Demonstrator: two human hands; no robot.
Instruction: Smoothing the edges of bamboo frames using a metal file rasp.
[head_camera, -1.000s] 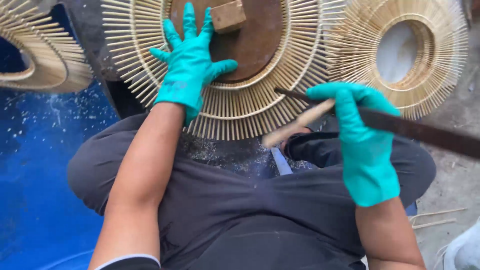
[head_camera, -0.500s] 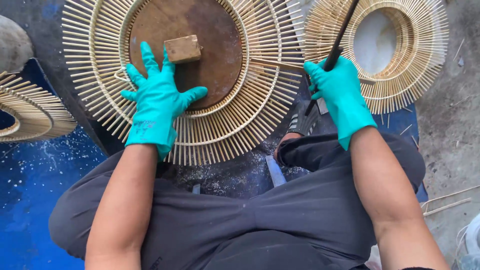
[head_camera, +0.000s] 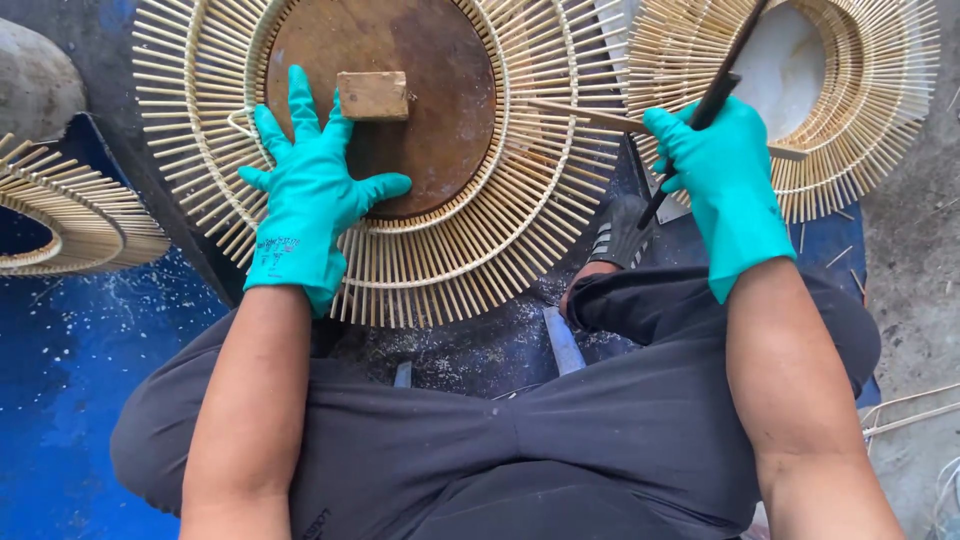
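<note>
Left hand (head_camera: 310, 195), in a teal glove, is laid flat with fingers spread wide — nothing is grasped. The palm is pressed on the inner ring of a round bamboo frame (head_camera: 450, 270), fingertips reaching onto the brown wooden disc (head_camera: 440, 110) at the frame's centre. A small wooden block (head_camera: 372, 95) is seen on the disc, just beside the index and middle fingertips; contact cannot be told.

Right hand (head_camera: 722, 185), also gloved, is closed in a fist around a dark rod-like tool (head_camera: 715, 95), which is held tilted, its upper end running out of the picture. A thin bamboo stick (head_camera: 590, 117) is also gripped in this hand and lies across the frame's right edge.

A second bamboo frame (head_camera: 880, 110) is noted behind the right hand — a third (head_camera: 80, 225) at far left, on the blue floor (head_camera: 60, 400).
</note>
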